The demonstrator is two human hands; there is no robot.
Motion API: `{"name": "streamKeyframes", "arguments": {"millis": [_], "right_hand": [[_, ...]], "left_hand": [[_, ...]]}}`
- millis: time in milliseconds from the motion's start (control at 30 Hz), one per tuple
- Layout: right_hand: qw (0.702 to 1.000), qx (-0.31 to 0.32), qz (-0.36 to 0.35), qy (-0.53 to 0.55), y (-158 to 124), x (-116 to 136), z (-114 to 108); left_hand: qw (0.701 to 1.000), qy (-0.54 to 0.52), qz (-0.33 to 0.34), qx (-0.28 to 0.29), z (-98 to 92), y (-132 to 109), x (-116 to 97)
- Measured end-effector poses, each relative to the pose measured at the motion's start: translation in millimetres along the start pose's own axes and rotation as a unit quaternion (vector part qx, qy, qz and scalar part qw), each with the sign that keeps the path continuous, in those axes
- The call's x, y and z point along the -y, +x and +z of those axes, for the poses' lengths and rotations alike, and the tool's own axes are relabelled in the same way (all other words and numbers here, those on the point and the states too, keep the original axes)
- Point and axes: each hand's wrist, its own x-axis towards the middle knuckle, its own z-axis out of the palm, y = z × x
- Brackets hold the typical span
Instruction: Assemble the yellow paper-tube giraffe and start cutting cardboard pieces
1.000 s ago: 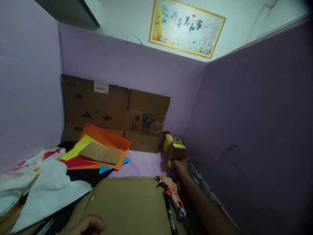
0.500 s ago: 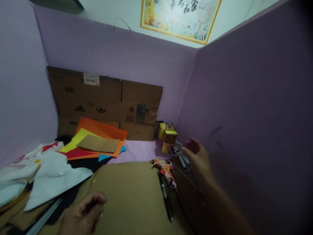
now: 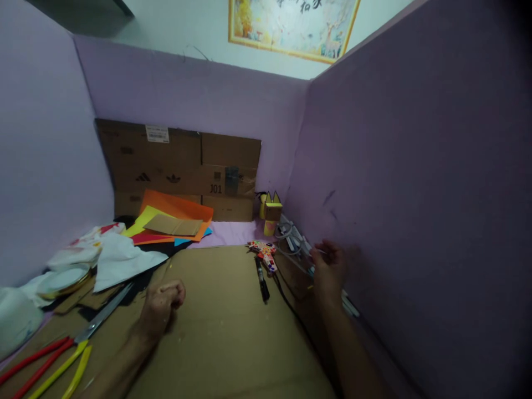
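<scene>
- My left hand (image 3: 162, 302): fingers (image 3: 174, 289) closed in a fist, resting on the flat brown cardboard sheet (image 3: 233, 327).
- My right hand (image 3: 328, 269): near the tangled white cables (image 3: 291, 235); blurred, so I cannot tell the fingers' state.

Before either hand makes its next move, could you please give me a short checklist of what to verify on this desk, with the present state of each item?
1. The left hand empty: ok; a closed fist resting on the cardboard sheet, nothing seen in it.
2. What the right hand holds: cannot tell; it is blurred, beside the cables at the wall.
3. The glue gun apart from both hands: ok.
4. The black pen untouched on the cardboard sheet: ok.
5. The scissors clear of the left hand: not ok; the blade tip lies close to it.
</scene>
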Motion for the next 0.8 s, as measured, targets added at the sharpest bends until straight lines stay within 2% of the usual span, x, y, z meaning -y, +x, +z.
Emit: {"name": "streamKeyframes", "arguments": {"millis": [200,367,533,633,800], "right_hand": [[1.000,0.007,-0.001,-0.030,8,-15,0],[0.998,0.027,0.004,-0.050,4,-20,-1],[0.994,0.052,0.013,-0.098,2,-22,-4],[0.983,0.099,0.014,-0.154,-2,-23,-2],[0.957,0.205,0.025,-0.205,-20,-13,4]], "left_hand": [[0.992,0.079,0.096,0.005,4.5,2,1],[0.988,0.142,0.058,-0.016,13.3,-3,-6],[0.989,0.144,0.010,-0.037,24.7,-10,-16],[0.988,0.154,-0.004,-0.033,33.1,-13,-16],[0.960,0.271,0.067,0.015,44.1,-11,-16]]}}
